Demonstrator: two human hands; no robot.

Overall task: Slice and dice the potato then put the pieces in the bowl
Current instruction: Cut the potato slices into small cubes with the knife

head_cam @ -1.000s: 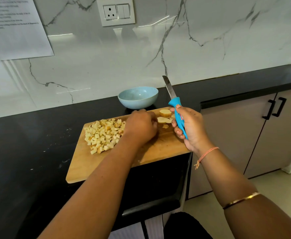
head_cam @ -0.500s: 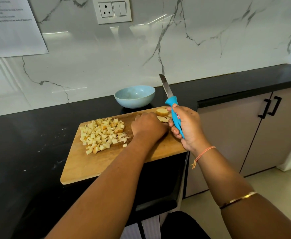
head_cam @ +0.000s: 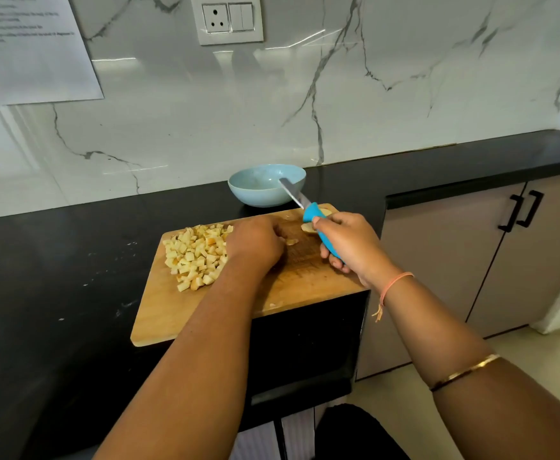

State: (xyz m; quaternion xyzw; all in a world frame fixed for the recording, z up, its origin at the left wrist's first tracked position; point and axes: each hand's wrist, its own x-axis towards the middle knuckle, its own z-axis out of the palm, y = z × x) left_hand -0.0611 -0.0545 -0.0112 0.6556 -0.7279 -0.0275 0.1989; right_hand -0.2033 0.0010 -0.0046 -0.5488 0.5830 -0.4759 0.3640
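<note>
Your right grip (head_cam: 345, 247) holds the knife (head_cam: 317, 224) by its smooth blue handle, steel blade angled toward the round, glossy bowl (head_cam: 262, 198). Your left grip (head_cam: 255, 244) curls knuckles-up on the scored wooden board (head_cam: 179, 313); whether it holds anything, I cannot tell. Pale cubes (head_cam: 199, 257) heap just left of it, and rounded slices (head_cam: 308, 228) lie beside the handle.

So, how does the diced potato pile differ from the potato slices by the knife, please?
The diced potato pile is many small cubes; the potato slices are few, larger flat pieces. The pile sits left of the left hand, the slices beside the knife. Both lie on the cutting board.
</note>
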